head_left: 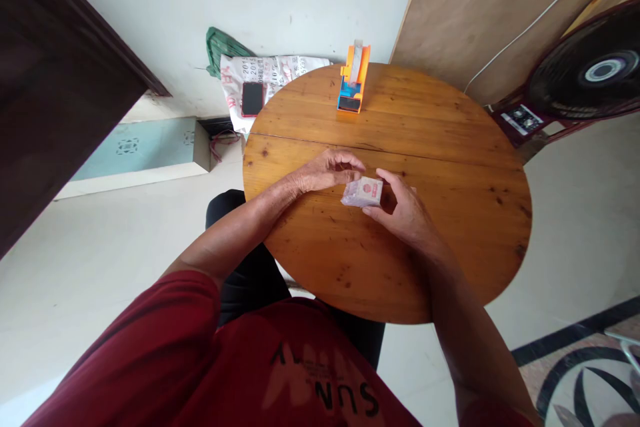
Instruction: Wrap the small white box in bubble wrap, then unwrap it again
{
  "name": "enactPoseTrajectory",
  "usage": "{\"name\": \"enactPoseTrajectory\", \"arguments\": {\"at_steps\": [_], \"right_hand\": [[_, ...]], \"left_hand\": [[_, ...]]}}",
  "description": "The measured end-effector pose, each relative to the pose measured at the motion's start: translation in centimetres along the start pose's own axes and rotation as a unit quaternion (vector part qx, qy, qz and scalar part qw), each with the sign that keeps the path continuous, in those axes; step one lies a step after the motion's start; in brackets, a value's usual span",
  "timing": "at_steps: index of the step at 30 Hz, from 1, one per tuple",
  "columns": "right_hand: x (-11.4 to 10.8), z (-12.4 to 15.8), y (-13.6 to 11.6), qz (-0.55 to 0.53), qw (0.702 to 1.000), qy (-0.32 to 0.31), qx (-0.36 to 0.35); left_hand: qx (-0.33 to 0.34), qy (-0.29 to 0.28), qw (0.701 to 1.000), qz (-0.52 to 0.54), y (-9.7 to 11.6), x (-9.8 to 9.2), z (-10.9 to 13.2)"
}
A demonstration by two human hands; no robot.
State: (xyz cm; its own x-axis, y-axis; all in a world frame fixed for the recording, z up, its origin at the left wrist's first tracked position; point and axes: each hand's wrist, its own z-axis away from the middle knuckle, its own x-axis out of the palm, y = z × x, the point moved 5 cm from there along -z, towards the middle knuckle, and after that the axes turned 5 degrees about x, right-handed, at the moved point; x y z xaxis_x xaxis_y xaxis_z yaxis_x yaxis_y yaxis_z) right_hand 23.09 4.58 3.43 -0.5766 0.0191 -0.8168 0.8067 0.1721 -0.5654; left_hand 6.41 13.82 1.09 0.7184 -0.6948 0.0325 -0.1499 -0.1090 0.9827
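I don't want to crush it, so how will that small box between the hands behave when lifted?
The small box probably feels stiff, given its straight edges. Its flat faces make rolling unlikely. The crinkled clear plastic at one end might flex.

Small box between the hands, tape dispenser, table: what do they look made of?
Small box: probably matte card, pale with red print. Wrap at its left side: likely plastic film, since it looks crinkled, glossy and see-through. Tape dispenser: seemingly hard plastic, from its solid bright orange and blue. Table: wood, perhaps varnished, showing knots, grain and a soft sheen.
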Motion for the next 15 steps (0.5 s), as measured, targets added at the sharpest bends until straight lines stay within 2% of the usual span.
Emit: {"name": "enactPoseTrajectory", "arguments": {"at_steps": [2, 6, 11, 15], "right_hand": [[-0.06, 0.05, 0.03, -0.004, 1.000, 0.004, 0.003], [-0.02, -0.03, 0.01, -0.011, 1.000, 0.021, -0.010], [0.41, -0.34, 0.11, -0.015, 1.000, -0.008, -0.022], [0.40, -0.55, 0.16, -0.037, 0.999, -0.015, -0.015]], "left_hand": [[0.012, 0.016, 1.000, -0.021, 0.05, -0.20, -0.03], [-0.019, -0.007, 0.999, -0.031, -0.27, 0.15, 0.02], [-0.079, -0.019, 0.997, -0.005, -0.53, 0.25, 0.28], [-0.084, -0.036, 0.996, 0.008, -0.55, 0.38, 0.34]]}}
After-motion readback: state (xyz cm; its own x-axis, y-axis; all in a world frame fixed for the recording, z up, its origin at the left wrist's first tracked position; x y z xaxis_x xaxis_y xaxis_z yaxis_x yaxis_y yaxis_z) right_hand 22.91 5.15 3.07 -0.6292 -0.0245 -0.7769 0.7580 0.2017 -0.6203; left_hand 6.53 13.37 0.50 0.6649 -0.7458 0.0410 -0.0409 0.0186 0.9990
